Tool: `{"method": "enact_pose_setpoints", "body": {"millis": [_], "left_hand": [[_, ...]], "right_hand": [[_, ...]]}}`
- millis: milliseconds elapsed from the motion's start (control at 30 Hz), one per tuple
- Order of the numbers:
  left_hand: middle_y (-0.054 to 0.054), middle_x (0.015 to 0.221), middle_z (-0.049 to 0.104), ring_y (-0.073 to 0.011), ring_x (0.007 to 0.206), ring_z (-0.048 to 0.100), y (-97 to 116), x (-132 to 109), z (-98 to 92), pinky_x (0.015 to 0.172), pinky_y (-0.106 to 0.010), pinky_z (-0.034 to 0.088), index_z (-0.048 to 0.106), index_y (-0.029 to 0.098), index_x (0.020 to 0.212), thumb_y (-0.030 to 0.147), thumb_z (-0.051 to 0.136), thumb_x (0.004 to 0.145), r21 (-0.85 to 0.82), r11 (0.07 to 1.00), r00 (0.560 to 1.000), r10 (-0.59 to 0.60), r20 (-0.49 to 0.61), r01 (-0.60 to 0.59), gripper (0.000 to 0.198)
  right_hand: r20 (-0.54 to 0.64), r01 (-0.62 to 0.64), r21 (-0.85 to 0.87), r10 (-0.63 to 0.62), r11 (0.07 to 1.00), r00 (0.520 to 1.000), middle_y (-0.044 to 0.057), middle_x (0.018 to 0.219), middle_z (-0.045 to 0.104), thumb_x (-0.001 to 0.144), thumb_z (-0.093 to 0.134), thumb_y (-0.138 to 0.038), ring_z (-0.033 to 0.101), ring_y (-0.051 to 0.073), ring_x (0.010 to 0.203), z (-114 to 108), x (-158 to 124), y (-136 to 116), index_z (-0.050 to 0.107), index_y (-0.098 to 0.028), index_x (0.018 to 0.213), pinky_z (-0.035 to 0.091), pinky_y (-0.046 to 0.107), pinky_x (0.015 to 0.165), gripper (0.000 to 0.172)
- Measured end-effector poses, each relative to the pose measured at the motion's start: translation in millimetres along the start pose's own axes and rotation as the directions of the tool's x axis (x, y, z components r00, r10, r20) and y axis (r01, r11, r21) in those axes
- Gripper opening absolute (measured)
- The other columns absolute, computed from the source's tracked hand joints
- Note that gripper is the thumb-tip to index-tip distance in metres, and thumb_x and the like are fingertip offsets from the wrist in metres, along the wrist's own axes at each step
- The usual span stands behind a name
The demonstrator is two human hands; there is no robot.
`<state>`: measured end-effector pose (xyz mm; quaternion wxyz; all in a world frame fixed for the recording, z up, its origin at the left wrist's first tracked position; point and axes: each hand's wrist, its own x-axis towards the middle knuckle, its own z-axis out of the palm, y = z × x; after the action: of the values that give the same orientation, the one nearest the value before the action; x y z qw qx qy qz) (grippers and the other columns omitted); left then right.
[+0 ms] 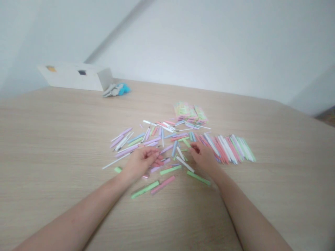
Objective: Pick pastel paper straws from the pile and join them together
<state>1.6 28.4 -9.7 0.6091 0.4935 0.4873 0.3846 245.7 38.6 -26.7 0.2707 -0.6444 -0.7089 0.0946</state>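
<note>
My left hand (pixel 143 160) hovers low over the left of a scattered heap of pastel pen parts, fingers loosely bent and thumb apart from them. Beside its fingertips lie a purple pen piece (pixel 166 149) and another purple piece (pixel 167 161). On the other side of the heap, my right hand (pixel 203 156) has its thumb and fingers drawn together. A short green pen piece (pixel 186 142) meets those fingertips; whether it is gripped is unclear. Between the hands lie a blue piece (pixel 174 148) and a white piece (pixel 185 164). Thin white refills (pixel 116 161) lie at the left.
A row of pink, white, purple and green pens (pixel 230 148) lies right of my right hand. Printed packs (pixel 187 111) sit behind the heap. Nearer me are a green piece (pixel 145 189) and a pink piece (pixel 162 185). A white box (pixel 75 78) and crumpled grey-blue material (pixel 116 89) stand far left.
</note>
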Motion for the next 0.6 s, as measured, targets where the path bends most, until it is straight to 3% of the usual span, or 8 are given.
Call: {"method": "enact_pose_setpoints", "body": {"millis": [200,367,600], "left_hand": [[-0.007,0.073,0.071,-0.0131,0.055,0.065,-0.8,0.9,-0.4,0.034,-0.013,0.042,0.062,0.014,0.086,0.028,0.069,0.073,0.039,0.999,1.0,-0.003,0.001,0.003,0.02],[-0.006,0.069,0.07,-0.0134,0.053,0.064,0.7,-0.4,-0.2,0.032,-0.013,0.038,0.062,0.014,0.085,0.03,0.069,0.073,0.046,0.999,1.0,0.002,0.01,-0.002,0.022],[-0.004,0.062,0.069,-0.0158,0.054,0.065,-2.7,2.3,-1.1,0.039,-0.017,0.044,0.062,0.014,0.08,0.035,0.071,0.07,0.026,0.998,0.997,0.064,0.045,-0.065,0.024]], "right_hand": [[0.02,0.037,-0.07,-0.035,0.997,0.999,0.006,0.084,0.067,0.086,0.047,-0.021,0.06,0.017,0.077,3.4,0.3,3.7,0.062,-0.014,0.095,0.041,0.026,0.07,0.019],[0.036,0.085,-0.12,-0.081,0.989,0.996,0.008,0.095,0.067,0.084,0.049,-0.016,0.058,0.017,0.087,11.7,2.6,7.8,0.063,-0.014,0.097,0.041,0.027,0.081,0.019],[0.02,0.092,-0.161,-0.09,0.983,0.996,0.011,0.106,0.064,0.085,0.041,-0.007,0.054,0.018,0.103,10.2,17.7,7.5,0.063,-0.012,0.105,0.037,0.028,0.093,0.03]]}}
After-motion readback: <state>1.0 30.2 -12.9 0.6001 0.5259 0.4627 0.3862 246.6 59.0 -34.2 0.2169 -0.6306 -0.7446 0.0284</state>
